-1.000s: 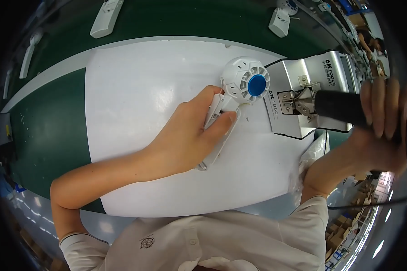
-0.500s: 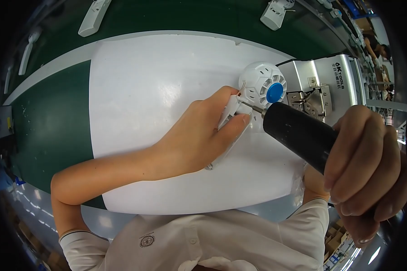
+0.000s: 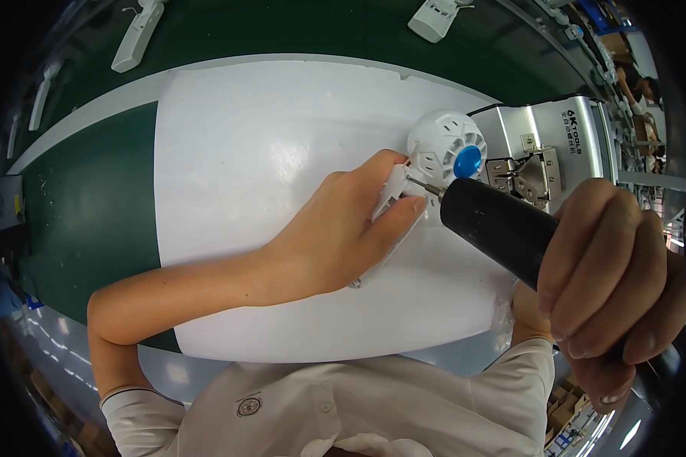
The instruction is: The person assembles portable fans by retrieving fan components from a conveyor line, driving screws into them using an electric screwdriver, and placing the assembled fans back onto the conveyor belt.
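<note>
My left hand [image 3: 351,221] is closed around the neck and handle of a white handheld fan [image 3: 432,139], whose round slotted head has a blue centre. The handle slants down toward me, mostly hidden under my fingers. In my right hand [image 3: 613,282] is a black electric screwdriver [image 3: 495,230], gripped by its body. Its thin bit points left and reaches the neck of the fan, between my left thumb and forefinger. Whether a screw sits under the tip is too small to tell.
A silver screw feeder [image 3: 579,141] marked 6K TOOLS stands at the right, beside the fan head. White sheeting [image 3: 229,152] covers the worktop. Beyond its raised edge, a green conveyor belt [image 3: 282,27] carries several white parts. Another person is at the far right.
The white parts on the green belt have shifted left. The fan and the screwdriver have moved only slightly, with the bit still at the fan's neck.
</note>
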`<state>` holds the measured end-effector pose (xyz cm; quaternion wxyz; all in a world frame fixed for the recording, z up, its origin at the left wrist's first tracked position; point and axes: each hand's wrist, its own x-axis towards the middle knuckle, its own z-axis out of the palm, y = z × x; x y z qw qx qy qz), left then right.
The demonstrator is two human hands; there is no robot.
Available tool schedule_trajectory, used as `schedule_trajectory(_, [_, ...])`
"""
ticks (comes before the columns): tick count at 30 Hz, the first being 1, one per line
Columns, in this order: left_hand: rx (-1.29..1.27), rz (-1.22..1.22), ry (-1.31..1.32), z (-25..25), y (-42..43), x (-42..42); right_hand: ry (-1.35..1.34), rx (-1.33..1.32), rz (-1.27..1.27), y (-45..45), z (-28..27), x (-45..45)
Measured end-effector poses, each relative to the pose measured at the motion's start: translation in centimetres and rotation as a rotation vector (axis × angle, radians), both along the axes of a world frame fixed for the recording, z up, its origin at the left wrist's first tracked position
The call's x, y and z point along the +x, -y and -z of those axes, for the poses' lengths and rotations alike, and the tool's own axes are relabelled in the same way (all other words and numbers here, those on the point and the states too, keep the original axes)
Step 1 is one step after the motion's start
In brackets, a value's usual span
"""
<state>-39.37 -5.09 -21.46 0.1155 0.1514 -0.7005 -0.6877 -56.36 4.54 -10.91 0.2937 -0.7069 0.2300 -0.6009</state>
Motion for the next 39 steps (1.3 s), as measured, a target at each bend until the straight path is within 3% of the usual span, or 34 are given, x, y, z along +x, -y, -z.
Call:
schedule_trajectory(3, [-0.131,0.002,-0.014,-0.3,-0.3,0.0,-0.012,0.006,-0.005,0.2,0.2,0.1])
schedule_trajectory(11, [-0.101,0.011,-0.012,-0.1,-0.1,0.0,-0.061,0.016,-0.021,0.5,0.5,0.5])
schedule_trajectory(18, [-0.223,-0.008,-0.016,-0.8,1.0,0.9,-0.074,-0.033,0.007,-0.7,-0.6,1.0])
schedule_trajectory(20, [-0.519,-0.257,-0.006,0.4,4.8,0.8,-0.055,-0.068,0.047,-2.8,-2.5,0.3])
schedule_trajectory(22, [-1.249,-0.641,0.034,0.5,12.2,-0.3,-0.057,-0.08,0.093,-4.0,-3.4,-0.1])
schedule_trajectory(23, [-1.514,-0.81,0.214,0.5,15.7,-1.0,-0.075,-0.076,0.117,-4.3,-3.6,0.0])
schedule_trajectory(25, [-1.466,-0.832,0.722,1.7,21.2,-3.1,-0.119,-0.059,0.172,-4.4,-3.8,0.4])
schedule_trajectory(26, [-1.654,-0.819,0.667,3.7,23.0,-2.7,-0.135,-0.052,0.193,-4.3,-3.7,0.6])
schedule_trajectory(27, [-1.679,-0.868,0.268,3.3,23.3,-1.9,-0.15,-0.048,0.216,-4.3,-3.8,0.7])
schedule_trajectory(30, [-1.87,-0.923,0.44,-0.2,25.2,0.2,-0.147,-0.042,0.27,-5.2,-3.8,0.0])
schedule_trajectory(33, [-1.815,-1.263,0.883,-0.7,33.9,7.9,-0.111,-0.048,0.307,-6.4,-3.6,-1.6])
schedule_trajectory(34, [-1.528,-1.267,1.021,0.1,37.0,10.8,-0.102,-0.047,0.314,-6.8,-3.6,-1.8])
schedule_trajectory(35, [-1.533,-1.255,1.014,1.4,39.6,13.9,-0.093,-0.045,0.326,-7.0,-3.7,-2.1])
schedule_trajectory(37, [-0.653,-0.824,0.794,3.5,43.3,17.7,-0.082,-0.041,0.344,-7.3,-3.7,-2.6])
schedule_trajectory(39, [-0.488,-0.867,0.768,3.5,42.7,18.0,-0.073,-0.034,0.37,-7.8,-3.8,-2.9])
